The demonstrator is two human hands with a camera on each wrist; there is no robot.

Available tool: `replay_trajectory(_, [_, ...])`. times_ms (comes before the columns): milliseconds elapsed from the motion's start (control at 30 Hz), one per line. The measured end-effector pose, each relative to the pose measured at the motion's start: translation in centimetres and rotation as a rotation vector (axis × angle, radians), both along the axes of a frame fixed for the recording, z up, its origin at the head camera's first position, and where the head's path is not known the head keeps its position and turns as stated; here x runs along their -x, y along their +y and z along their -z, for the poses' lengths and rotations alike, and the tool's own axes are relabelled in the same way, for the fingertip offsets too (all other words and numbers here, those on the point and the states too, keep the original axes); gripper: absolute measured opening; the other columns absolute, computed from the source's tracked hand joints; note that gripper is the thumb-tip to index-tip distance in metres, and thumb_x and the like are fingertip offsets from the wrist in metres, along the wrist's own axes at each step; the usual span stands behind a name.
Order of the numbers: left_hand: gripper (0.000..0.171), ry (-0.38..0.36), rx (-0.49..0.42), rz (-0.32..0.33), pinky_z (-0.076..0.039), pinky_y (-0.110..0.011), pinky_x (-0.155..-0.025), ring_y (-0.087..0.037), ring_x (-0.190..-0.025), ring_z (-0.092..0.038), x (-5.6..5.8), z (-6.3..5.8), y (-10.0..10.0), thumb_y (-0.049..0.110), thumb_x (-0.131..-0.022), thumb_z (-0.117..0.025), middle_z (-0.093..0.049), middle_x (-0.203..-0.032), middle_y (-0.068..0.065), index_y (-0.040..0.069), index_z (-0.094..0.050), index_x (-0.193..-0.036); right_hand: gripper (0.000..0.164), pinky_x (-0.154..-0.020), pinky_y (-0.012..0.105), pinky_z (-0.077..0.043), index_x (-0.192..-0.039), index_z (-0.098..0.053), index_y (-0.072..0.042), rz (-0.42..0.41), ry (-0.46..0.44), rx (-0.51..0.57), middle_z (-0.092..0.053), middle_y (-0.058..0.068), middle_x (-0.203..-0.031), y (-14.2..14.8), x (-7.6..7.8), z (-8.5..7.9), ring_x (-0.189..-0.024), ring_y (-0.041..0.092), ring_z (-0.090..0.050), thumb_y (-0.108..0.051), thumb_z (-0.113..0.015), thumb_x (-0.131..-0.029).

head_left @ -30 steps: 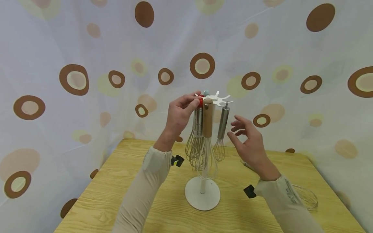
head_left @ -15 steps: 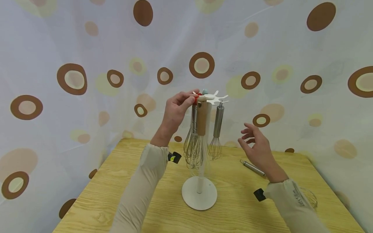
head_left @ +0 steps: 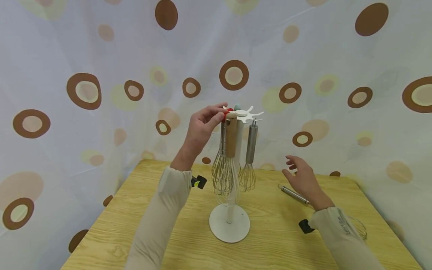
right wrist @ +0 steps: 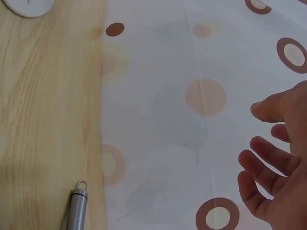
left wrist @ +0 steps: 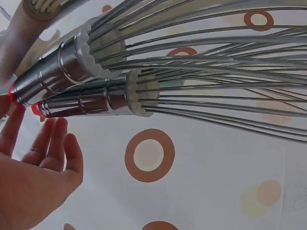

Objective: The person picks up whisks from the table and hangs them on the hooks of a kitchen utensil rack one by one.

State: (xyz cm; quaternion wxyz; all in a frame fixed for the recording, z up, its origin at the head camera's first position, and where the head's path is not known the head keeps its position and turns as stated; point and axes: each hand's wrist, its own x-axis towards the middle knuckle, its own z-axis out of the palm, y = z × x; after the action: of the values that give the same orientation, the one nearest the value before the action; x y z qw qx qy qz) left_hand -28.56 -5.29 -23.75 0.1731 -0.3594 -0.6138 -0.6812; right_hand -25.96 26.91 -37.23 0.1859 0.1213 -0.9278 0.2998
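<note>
A white rotary rack (head_left: pixel 229 225) stands upright on the table with several whisks hanging from its hooked top (head_left: pixel 248 116). My left hand (head_left: pixel 201 125) pinches the red end of a steel-handled whisk (left wrist: pixel 53 72) between thumb and finger at the hooks; a second red-ended whisk (left wrist: pixel 91 98) hangs beside it. A whisk with a wooden handle (head_left: pixel 231 138) hangs in front, partly covering them. At the rack's right side is a slim metal whisk (head_left: pixel 252 144). My right hand (head_left: pixel 306 183) hovers above the table on the right, fingers loosely bent and holding nothing.
Another metal whisk (head_left: pixel 293 195) lies on the wooden table (head_left: pixel 270 240), part of it hidden by my right arm. A pale blue handle end (head_left: pixel 237 107) shows behind the rack's top. A spotted curtain (head_left: pixel 216 45) hangs behind the table.
My right hand has moved away from the slim metal whisk, right and down. The rack's top has turned a little, shifting the hanging whisks. My left hand stays at the red end.
</note>
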Motion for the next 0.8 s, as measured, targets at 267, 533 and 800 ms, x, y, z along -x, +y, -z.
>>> replay_trajectory(267, [0.015, 0.128, 0.042, -0.280, -0.047, -0.035, -0.087, -0.017, -0.110, -0.056, -1.3, -0.3, 0.4, 0.007, -0.091, -0.063, -0.062, -0.119, -0.012, -0.003, -0.068, -0.102, 0.045, -0.084, 0.055, -0.045, -0.132, -0.044, 0.007, 0.021, -0.157, -0.097, -0.049, 0.029, -0.120, 2.6, 1.4, 3.8, -0.108, 0.045, -0.050, -0.011, -0.057, -0.094])
replay_trajectory(533, [0.018, 0.186, 0.103, -0.372, -0.047, -0.030, -0.081, -0.013, -0.100, -0.057, -2.4, -0.6, 0.4, 0.004, -0.094, -0.051, -0.064, -0.111, -0.006, 0.002, -0.067, -0.101, 0.038, -0.079, 0.056, -0.045, -0.124, -0.051, 0.009, 0.053, -0.218, -0.159, -0.051, 0.033, -0.116, 4.0, 2.0, 5.9, -0.100, 0.046, -0.053, -0.010, -0.056, -0.091])
replay_trajectory(800, [0.022, 0.163, 0.149, -0.420, -0.046, -0.040, -0.085, -0.009, -0.109, -0.056, -3.9, -0.9, 0.7, 0.025, -0.089, -0.067, -0.064, -0.116, -0.006, 0.006, -0.072, -0.099, 0.035, -0.077, 0.057, -0.045, -0.121, -0.055, 0.011, 0.044, -0.204, -0.176, -0.053, 0.034, -0.113, 5.1, 1.9, 7.2, -0.098, 0.048, -0.052, -0.006, -0.056, -0.091])
